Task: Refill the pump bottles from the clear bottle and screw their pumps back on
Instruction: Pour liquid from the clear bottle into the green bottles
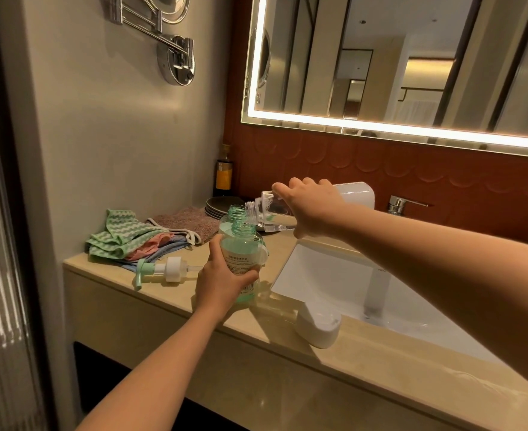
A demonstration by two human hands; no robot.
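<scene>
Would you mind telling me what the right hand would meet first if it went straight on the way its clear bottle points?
Most likely the open neck of the rear translucent green bottle, just left of the clear plastic bottle's mouth; the right hand tilts it there. Depth is unclear.

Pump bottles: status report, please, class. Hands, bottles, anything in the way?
Left hand grips front pump bottle, pump off. Right hand tips clear bottle toward the open necks. Loose pump lies on counter, left of the bottles.
</scene>
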